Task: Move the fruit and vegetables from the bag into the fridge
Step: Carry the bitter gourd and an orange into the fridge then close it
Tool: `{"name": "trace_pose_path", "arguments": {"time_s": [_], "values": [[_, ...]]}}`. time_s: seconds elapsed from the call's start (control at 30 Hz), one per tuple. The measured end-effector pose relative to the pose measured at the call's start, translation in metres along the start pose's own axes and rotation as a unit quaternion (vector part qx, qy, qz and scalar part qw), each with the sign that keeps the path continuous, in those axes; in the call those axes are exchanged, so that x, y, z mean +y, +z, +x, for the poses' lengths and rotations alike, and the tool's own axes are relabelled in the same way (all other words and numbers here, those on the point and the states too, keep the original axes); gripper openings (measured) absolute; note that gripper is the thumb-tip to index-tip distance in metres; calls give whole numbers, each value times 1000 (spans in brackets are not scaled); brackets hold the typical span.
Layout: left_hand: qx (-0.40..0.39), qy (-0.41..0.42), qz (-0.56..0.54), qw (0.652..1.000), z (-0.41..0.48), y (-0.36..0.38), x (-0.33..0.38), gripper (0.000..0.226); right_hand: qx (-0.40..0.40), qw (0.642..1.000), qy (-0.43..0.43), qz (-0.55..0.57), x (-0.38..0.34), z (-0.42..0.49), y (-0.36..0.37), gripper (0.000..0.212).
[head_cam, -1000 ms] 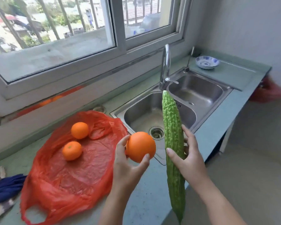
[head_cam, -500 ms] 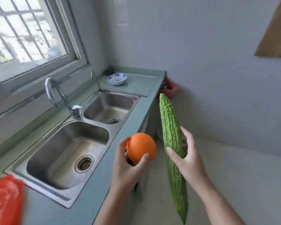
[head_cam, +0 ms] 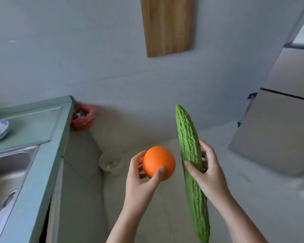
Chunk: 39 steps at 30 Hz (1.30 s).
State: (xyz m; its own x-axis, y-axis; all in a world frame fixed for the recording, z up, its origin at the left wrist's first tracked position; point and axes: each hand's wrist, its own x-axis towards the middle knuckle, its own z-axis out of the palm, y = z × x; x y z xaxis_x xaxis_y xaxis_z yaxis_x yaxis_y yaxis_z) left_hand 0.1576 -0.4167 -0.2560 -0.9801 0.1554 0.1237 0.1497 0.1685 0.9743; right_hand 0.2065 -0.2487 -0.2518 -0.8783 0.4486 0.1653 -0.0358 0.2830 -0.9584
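I am gripping the orange [head_cam: 159,163] in my curled left hand [head_cam: 140,183] and the gourd [head_cam: 189,146] in my curled right hand [head_cam: 209,174], both in the air near the fridge [head_cam: 277,134], neither being stored yet.

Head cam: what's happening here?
A person has produce in both hands: the left hand holds an orange, the right hand grips a bitter gourd, roughly upright. The counter is at the left, the grey fridge at the right, its doors apparently closed. Neither item is in it yet.
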Motion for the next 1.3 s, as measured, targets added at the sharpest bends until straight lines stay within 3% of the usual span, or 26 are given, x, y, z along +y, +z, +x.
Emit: {"name": "trace_pose_path", "arguments": {"time_s": [0.27, 0.5, 0.7, 0.97, 1.3], "values": [[-115, 15, -29, 993, 108, 92, -9, 59, 112, 993, 41, -18, 31, 95, -41, 63], [-127, 27, -67, 989, 242, 142, 15, 58, 142, 988, 23, -54, 20, 218, -61, 63], [-239, 69, -47, 967, 304, 226, 27, 59, 197, 972, 45, -116, 37, 271, -107, 69], [-339, 82, -48, 936, 342, 370, 46, 63, 304, 936, 87, -153, 75, 313, -217, 69], [-392, 127, -44, 910, 369, 577, 99, 64, 312, 917, 89, -230, 114, 386, -404, 69]]}}
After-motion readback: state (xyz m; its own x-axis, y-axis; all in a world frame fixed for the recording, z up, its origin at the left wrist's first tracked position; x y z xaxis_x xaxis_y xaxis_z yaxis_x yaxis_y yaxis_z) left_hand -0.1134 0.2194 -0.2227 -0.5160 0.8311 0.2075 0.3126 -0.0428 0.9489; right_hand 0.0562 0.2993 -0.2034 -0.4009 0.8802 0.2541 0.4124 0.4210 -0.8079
